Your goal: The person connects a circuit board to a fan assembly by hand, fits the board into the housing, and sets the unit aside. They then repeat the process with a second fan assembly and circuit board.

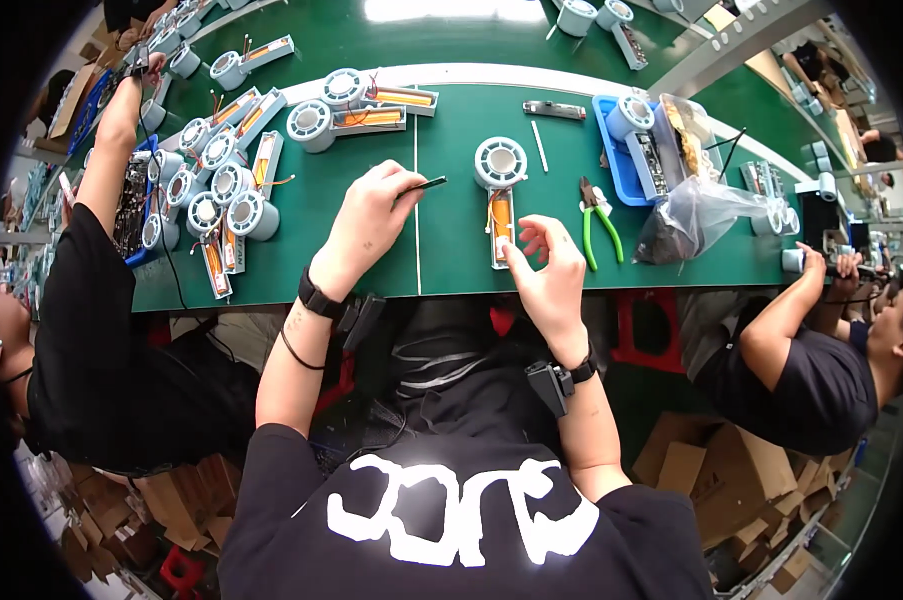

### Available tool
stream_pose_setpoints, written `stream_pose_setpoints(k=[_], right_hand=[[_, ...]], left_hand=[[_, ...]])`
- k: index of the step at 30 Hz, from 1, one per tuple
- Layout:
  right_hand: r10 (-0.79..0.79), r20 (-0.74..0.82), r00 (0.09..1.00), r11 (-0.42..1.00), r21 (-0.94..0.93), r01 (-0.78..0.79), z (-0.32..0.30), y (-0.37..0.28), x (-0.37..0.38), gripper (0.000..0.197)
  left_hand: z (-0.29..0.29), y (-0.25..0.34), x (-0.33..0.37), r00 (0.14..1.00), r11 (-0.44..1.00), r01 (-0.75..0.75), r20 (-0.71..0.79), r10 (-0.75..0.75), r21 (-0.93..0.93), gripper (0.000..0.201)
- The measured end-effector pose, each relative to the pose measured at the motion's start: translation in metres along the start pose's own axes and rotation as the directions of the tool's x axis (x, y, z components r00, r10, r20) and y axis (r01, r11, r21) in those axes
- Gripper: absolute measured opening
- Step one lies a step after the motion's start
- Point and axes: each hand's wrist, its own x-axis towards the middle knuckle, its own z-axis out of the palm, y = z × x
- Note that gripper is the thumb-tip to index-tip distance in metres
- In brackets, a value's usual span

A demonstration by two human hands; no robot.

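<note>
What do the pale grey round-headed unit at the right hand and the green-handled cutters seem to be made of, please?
Pale grey round-headed unit: probably moulded plastic, given its even, matte-looking surface.
Green-handled cutters: grips likely smooth plastic or rubber, being uniformly bright; tips probably metal, looking dark.

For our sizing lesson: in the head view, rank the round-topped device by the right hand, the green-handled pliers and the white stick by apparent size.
1. Round-topped device
2. Green-handled pliers
3. White stick

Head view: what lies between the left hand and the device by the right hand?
In the head view, a dark strip pinched by the left hand, then bare green table crossed by a white line, before the device.
</note>
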Motion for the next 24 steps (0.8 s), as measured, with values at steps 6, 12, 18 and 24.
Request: stream_pose_setpoints(k=[6, 12, 18, 24], right_hand=[[-0.053, 0.033, 0.998, 0.987, 0.153, 0.047, 0.005, 0.001, 0.010, 0.027], [-0.389, 0.116, 0.914, 0.910, -0.109, 0.401, 0.000, 0.002, 0.028, 0.024], [-0.475, 0.147, 0.867, 0.873, -0.045, 0.486, 0.011, 0.008, 0.042, 0.020], [-0.320, 0.133, 0.938, 0.948, 0.042, 0.317, 0.021, 0.008, 0.039, 0.012]], left_hand=[[0.017, 0.046, -0.022, 0.875, 0.060, 0.373, 0.330, -0.355, -0.926, 0.018], [0.027, 0.060, -0.021, 0.846, -0.112, 0.396, 0.409, -0.342, -0.911, 0.022], [0.035, 0.060, -0.022, 0.840, -0.185, 0.331, 0.378, -0.389, -0.925, 0.023], [0.036, 0.063, -0.024, 0.849, -0.230, 0.270, 0.344, -0.401, -0.935, 0.025]])
